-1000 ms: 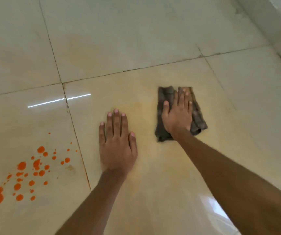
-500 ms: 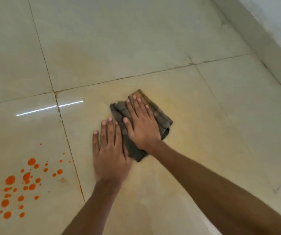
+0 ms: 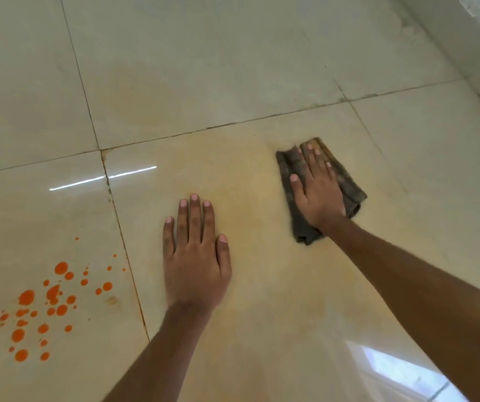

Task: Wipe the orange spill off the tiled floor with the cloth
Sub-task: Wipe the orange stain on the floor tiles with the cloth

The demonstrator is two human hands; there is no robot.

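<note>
The orange spill is a scatter of bright round drops and blots, small ones towards the far side and larger ones running together at the left edge of the view. The cloth is dark grey-brown, folded and rumpled, with a yellowish-brown stain along its far edge. It lies flat on the floor right of the middle, under the right hand, which presses down on it palm first with straight fingers close together and the thumb spread to the left. The left hand rests flat on bare tile with straight fingers and holds nothing. It lies between the cloth and the spill, well apart from the cloth. The spill sits on the next tile to the left, across a grout line from the left hand, touching neither hand nor the cloth. A faint yellow-orange film covers the tile under both hands. The floor is made of large glossy cream tiles with dark joints; a thin bright streak of light reflects across one joint, a window reflection shines at the lower right, and a pale wall meets the floor at the upper right
</note>
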